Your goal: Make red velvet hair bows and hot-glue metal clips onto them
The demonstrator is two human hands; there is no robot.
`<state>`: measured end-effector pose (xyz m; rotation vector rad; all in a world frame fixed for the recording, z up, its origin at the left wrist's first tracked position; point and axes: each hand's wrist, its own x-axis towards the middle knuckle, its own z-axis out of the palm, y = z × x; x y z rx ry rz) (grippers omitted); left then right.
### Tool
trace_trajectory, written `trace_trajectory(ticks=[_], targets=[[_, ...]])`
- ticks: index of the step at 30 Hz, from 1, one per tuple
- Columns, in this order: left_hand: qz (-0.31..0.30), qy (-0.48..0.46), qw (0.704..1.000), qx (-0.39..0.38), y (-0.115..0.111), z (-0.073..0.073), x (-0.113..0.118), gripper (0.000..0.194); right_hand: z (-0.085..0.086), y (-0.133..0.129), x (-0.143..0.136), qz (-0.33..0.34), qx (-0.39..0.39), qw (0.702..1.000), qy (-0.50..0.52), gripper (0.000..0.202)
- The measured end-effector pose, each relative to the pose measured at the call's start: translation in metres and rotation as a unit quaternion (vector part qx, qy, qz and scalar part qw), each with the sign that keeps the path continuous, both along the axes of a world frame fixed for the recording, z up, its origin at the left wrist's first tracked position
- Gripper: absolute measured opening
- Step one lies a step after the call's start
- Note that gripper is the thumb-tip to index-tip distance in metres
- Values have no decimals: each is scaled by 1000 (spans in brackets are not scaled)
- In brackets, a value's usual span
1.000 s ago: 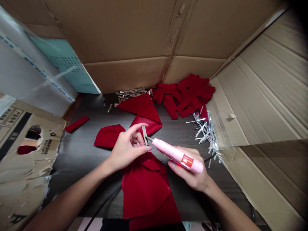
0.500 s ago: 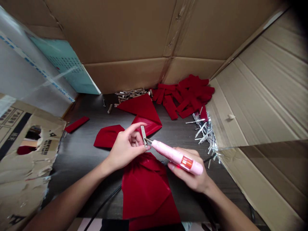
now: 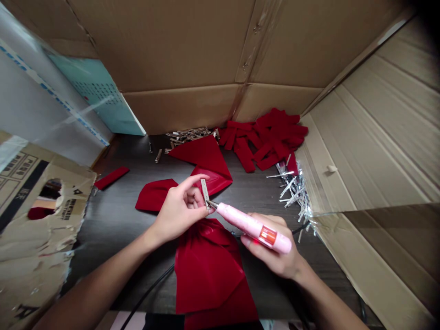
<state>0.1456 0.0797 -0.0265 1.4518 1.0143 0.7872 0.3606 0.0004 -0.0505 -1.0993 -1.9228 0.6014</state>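
Observation:
Between the thumb and a finger of my left hand [image 3: 180, 204] is a flat metal hair clip [image 3: 205, 192], held upright by its ends. My right hand [image 3: 275, 245] is wrapped around a pink glue gun [image 3: 245, 222] with an orange label. The gun's metal nozzle points left and meets the lower part of the clip. Under both hands lies a large red fabric bow [image 3: 209, 270], gathered near my left hand. Its other parts spread behind the left hand, with a pointed red tail [image 3: 199, 153] reaching toward the back.
Metal clips [image 3: 192, 135] are heaped at the back, near a pile of red fabric strips [image 3: 271, 137]. Silver twist ties [image 3: 294, 192] lie at the right. One red strip [image 3: 112, 178] rests at left. Cardboard walls [image 3: 185, 46] surround the dark table [image 3: 117, 224]. A black cable [image 3: 147, 291] runs in front.
The nozzle has shifted slightly down along the clip, toward its lower end. The whole view has moved a little; both hands keep their holds.

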Motion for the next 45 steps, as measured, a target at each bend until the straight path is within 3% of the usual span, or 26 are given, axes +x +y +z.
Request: trace_trajectory(ticks=[27, 28, 30, 33, 35, 37, 41, 45], targets=[[4, 3, 1000, 19, 0, 0, -5, 64, -1, -2, 0, 16, 2, 1000, -3, 21], [5, 2, 1000, 25, 0, 0, -5, 64, -2, -1, 2, 1, 23, 1000, -13, 19], [17, 2, 999, 43, -1, 1, -5, 66, -5, 1, 11, -88, 105, 989, -54, 15], [38, 2, 997, 71, -2, 2, -6, 69, -8, 7, 30, -306, 221, 916, -136, 9], [31, 0, 997, 76, -2, 1, -7, 69, -8, 12, 41, -368, 207, 890, -174, 10], [17, -2, 997, 72, 0, -1, -9, 70, -9, 17, 45, -360, 143, 894, -226, 14], [5, -13, 998, 60, 3, -5, -10, 75, -18, 25, 44, -243, 4, 902, -356, 11], [-7, -8, 998, 67, 4, -7, -11, 78, -33, 27, 48, -144, -79, 912, -376, 23]])
